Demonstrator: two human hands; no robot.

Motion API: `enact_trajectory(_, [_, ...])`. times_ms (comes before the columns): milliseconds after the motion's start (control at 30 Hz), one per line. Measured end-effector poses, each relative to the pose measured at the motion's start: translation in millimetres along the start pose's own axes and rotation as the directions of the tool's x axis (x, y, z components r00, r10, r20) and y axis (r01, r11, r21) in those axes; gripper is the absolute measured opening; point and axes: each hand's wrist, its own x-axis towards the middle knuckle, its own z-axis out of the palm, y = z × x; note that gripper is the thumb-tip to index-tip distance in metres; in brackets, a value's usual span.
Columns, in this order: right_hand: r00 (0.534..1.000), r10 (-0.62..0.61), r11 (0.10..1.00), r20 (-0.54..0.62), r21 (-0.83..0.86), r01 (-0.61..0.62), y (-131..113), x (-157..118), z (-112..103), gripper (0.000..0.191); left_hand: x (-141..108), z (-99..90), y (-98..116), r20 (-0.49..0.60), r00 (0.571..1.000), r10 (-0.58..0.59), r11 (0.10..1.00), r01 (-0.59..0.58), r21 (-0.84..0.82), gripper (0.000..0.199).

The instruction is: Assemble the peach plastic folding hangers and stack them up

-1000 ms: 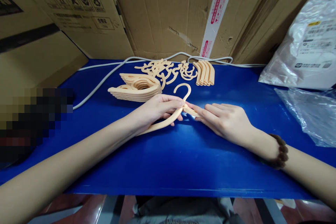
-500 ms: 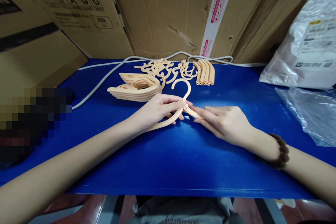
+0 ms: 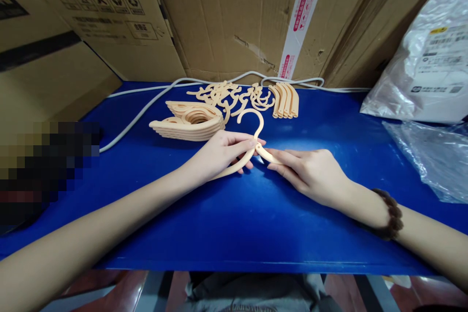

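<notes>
Blue tabletop [image 3: 234, 234]: bears the items below. Landmark: stack of nested curved pieces [image 3: 183, 132].

Right hand [image 3: 318, 173]: right of the stack, fingertips pinching the short arm [image 3: 269, 157] of a hanger. Left hand [image 3: 220, 154]: just in front of the stack, thumb and fingers closed at the foot of the hook [image 3: 261, 123]. Both grips kept over the last second, with only slight shifts.

Hanger [image 3: 237, 168]: one, pale cream, smooth, held between the hands, right of the stack and nearer the wearer. Long arm: gently curved, slanting toward the wearer, outer end hidden by the left hand. Hook: rounded, its opening toward the stack; slightly further left than a second ago. Short arm: sloping right, tip covered by fingers; rolled since then. Joint [image 3: 259, 147]: small, round, once obscured, now showing its face. Judged a small correction of angle between joined parts; firmness of the fit cannot be told.
</notes>
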Motion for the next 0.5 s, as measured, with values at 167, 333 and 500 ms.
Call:
enact_trajectory(167, [0.998, 0.060, 0.998, 0.014, 0.018, -0.060, -3.8, 0.9, 0.1, 0.037, 0.5, 0.6, -0.6, -0.010, 1.000, -0.002, 1.000, 0.002, -0.011, 0.025])
enact_trajectory(333, [0.995, 0.090, 0.996, 0.036, 0.020, -0.090, -4.1, 1.0, 0.1, 0.037, -0.4, 1.8, 1.4, -0.026, 0.999, -0.025, 0.999, 0.023, -0.042, 0.025])
enact_trajectory(500, [0.993, 0.103, 0.993, 0.053, 0.046, -0.105, -3.4, 1.0, -0.4, 0.037, -0.8, 2.5, 3.2, -0.028, 0.998, -0.050, 0.998, 0.049, -0.049, 0.025])
